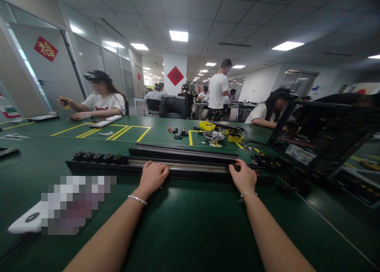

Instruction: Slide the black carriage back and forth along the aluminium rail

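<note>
A long black rail [192,170] with a pale metallic strip along its channel lies across the table in front of me. My left hand [153,178] is closed over its near edge, left of the middle, with the fingertips partly hidden. Toward the rail's right end, my right hand [244,176] has thumb and fingers curled about a small dark part [236,167] at the channel. Several black blocks [97,157] sit in a row at the rail's left end. Just behind lies a second, similar black rail [184,150].
On the green table [190,232], a white device [25,220] with a cable lies at left. An open black computer case [314,137] stands at right, near loose dark parts [285,171]. Farther back are a metal bowl [213,135] and yellow trays [207,125]. Co-workers sit across.
</note>
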Motion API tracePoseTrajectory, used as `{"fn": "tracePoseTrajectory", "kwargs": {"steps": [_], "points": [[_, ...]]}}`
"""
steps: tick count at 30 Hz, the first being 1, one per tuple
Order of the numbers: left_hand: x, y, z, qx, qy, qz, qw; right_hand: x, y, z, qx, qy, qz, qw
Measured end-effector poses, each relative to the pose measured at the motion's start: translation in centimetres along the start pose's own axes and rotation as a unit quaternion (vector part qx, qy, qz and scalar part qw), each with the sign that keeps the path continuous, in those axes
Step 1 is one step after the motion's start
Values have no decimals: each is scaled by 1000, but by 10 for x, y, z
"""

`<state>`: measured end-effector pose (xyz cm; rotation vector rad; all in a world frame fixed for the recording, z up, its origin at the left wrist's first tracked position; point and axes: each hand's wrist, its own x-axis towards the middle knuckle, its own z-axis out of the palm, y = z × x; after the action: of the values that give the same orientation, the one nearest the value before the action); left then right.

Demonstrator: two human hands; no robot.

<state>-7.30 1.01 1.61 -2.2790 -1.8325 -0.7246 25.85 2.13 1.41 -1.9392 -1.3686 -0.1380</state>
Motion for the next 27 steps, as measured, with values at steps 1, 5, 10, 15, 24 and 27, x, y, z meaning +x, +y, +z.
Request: {"fn": "tracePoseTrajectory", "kwargs": {"steps": [1, 5, 10, 15, 24, 27], "points": [[0, 0, 0, 1, -2, -1, 1000, 1, 0, -1, 1, -3, 3, 1000], [0, 1, -2, 3, -4, -2, 1000, 2, -1, -3, 3, -10, 13, 1000], [1, 1, -1, 2, -6, -4, 1000, 3, 0, -5, 3, -21, 23, 1000], [1, 0, 0, -2, -4, -7, 1000, 4, 1, -7, 3, -26, 34, 999], [0, 1, -1, -7, -6, -6, 1000, 6, 5, -2, 6, -3, 62, 998], [1, 1, -2, -8, -10, -8, 1000, 6, 7, -1, 11, 2, 68, 998]]}}
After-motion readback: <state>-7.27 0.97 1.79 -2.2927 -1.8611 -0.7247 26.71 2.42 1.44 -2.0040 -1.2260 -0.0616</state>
